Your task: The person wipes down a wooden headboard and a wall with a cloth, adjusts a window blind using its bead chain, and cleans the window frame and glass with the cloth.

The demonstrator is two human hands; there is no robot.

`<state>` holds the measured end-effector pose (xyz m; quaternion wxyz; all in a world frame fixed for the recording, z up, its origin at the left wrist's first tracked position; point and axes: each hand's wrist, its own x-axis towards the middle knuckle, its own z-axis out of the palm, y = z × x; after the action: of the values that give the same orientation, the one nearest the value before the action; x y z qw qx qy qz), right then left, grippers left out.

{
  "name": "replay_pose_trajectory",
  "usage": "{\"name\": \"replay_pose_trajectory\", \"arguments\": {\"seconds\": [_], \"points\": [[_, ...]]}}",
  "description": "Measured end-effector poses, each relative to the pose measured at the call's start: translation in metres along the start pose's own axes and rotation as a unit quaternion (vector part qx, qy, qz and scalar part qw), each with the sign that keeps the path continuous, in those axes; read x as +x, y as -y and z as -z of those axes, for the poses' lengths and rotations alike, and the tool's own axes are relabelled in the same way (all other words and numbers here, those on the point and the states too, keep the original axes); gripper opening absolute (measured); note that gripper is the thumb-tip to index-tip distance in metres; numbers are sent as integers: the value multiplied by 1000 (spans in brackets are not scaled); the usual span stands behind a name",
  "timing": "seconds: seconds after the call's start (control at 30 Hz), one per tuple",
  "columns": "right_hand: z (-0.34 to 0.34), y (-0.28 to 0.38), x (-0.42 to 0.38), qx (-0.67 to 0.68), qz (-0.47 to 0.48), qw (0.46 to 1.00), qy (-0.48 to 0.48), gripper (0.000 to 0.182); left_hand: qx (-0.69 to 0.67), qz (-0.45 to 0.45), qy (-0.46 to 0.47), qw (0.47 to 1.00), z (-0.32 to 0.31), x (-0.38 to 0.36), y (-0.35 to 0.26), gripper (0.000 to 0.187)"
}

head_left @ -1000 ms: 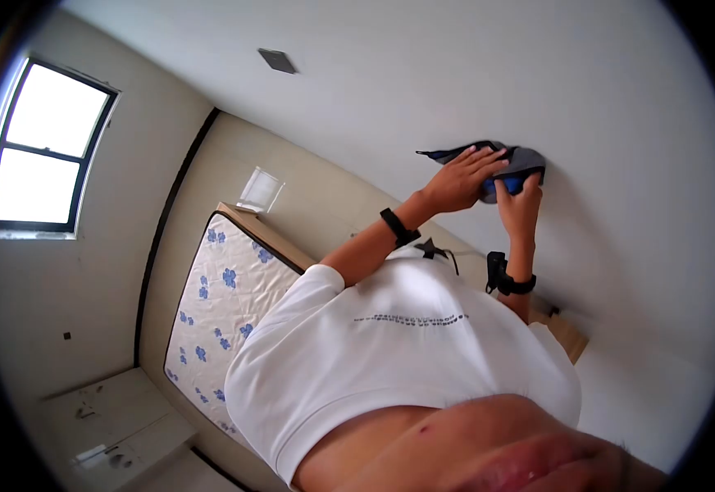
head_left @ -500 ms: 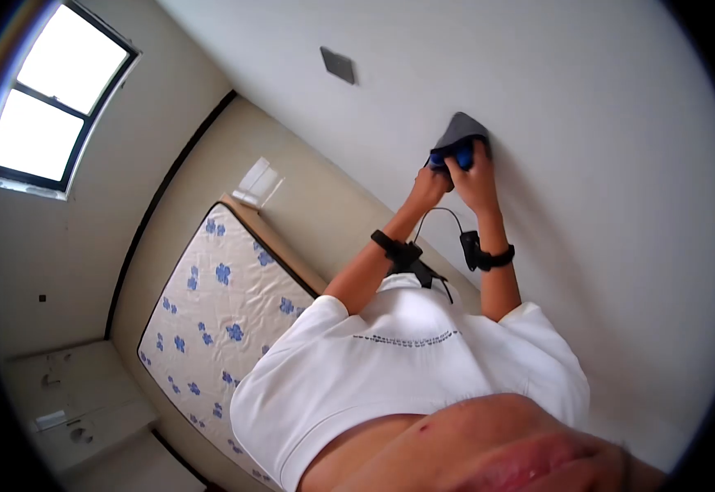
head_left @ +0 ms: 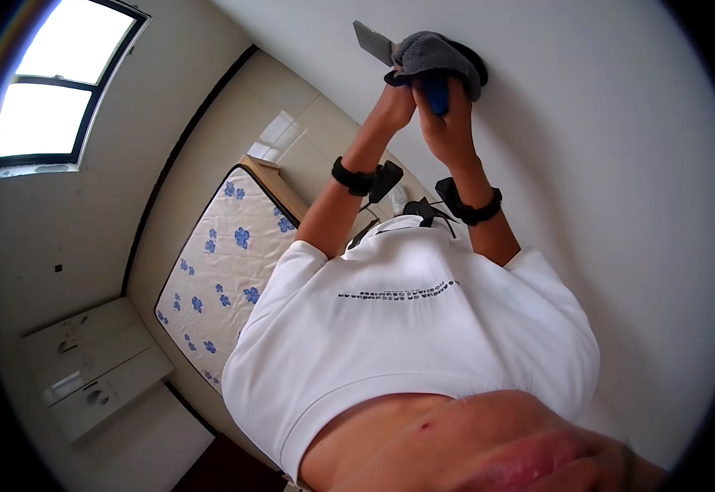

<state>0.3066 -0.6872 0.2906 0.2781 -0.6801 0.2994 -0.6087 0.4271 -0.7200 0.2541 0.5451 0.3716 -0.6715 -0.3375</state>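
Both of my hands are raised in front of a pale wall, close together under a bunched grey cloth [head_left: 435, 56] with a dark edge. My left hand [head_left: 398, 102] is closed at its left underside, its fingers mostly hidden behind the cloth. From below, my right hand [head_left: 449, 127] grips the cloth, with the thumb and fingers on either side of a blue piece [head_left: 435, 94] that shows beneath the grey. Right beside the cloth, a flat grey plate [head_left: 372, 43] on the wall overlaps its left edge in this view.
The wall [head_left: 587, 123] spreads behind and to the right of my hands. A mattress with blue flowers [head_left: 210, 271] lies to the left, on a wooden frame [head_left: 280, 184]. Beyond it are a window [head_left: 62, 90] and a pale drawer unit [head_left: 103, 369]. Black straps [head_left: 353, 176] circle my wrists.
My hands have carried the cloth up and left in view, to beside the grey plate. More of the cloth's grey surface shows now. The view has shifted slightly.
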Motion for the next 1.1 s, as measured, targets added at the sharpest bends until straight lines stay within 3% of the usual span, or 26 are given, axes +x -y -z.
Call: {"name": "replay_pose_trajectory", "arguments": {"seconds": [0.03, 0.07, 0.13, 0.2, 0.23, 0.3, 0.33, 0.43, 0.47, 0.53, 0.6, 0.63, 0.7, 0.73, 0.77, 0.87, 0.97, 1.03, 1.1], "points": [[-5, -4, 3, 2, -4, 1000, 0, 34, -16, -2, 16, 1000, 6, 8, -1, 29], [-9, -4, 1, -33, 30, 999, 6, 35, 21, -152, 38, 987, 7, 14, -4, 25], [-14, -13, -5, -67, 55, 996, 14, 36, 23, -180, 52, 982, 7, 10, 13, 23], [-17, -41, -21, -49, -88, 987, 125, 38, 53, -207, 70, 974, 5, -1, 49, 16], [-21, -57, -31, -52, -94, 986, 129, 38, 47, -202, 67, 976, 1, -20, 94, 16], [-28, -91, -53, -130, -180, 947, 234, 38, -193, 29, -2, 981, -15, -73, 184, 32], [-35, -105, -63, -146, -208, 932, 258, 41, -177, 149, -9, 973, -15, -95, 208, 35], [-50, -137, -82, -183, -262, 896, 307, 44, -187, 233, -5, 954, -16, -121, 216, 33], [-51, -146, -86, -189, -220, 905, 312, 48, -195, 228, 3, 954, -13, -122, 218, 33], [-50, -127, -73, -196, -220, 905, 308, 48, -224, 178, 33, 958, -8, -106, 219, 32], [-42, -94, -58, -192, -202, 913, 298, 50, -235, 14, 105, 966, 0, -76, 230, 31], [-37, -80, -50, -188, -206, 910, 306, 50, -151, -142, 139, 969, 10, -46, 180, 28], [-31, -63, -38, -124, -121, 948, 266, 52, -253, -31, 74, 964, 12, -42, 103, 27], [-32, -67, -38, -110, -133, 949, 264, 54, -335, 66, 31, 940, 7, -60, 152, 29], [-32, -74, -39, -108, -133, 948, 267, 54, -301, 94, 9, 949, 6, -70, 172, 30], [-34, -107, -33, -66, -341, 856, 383, 57, -242, 217, -75, 943, 0, -109, 205, 32], [-55, -155, -59, -109, -298, 871, 376, 58, -223, 272, -143, 925, -1, -123, 213, 36], [-65, -148, -52, -107, -307, 862, 390, 62, -224, 286, -157, 918, 9, -122, 210, 37], [-71, -130, -47, -126, -256, 871, 400, 65, -369, 346, -161, 848, 31, -103, 207, 38]]}}
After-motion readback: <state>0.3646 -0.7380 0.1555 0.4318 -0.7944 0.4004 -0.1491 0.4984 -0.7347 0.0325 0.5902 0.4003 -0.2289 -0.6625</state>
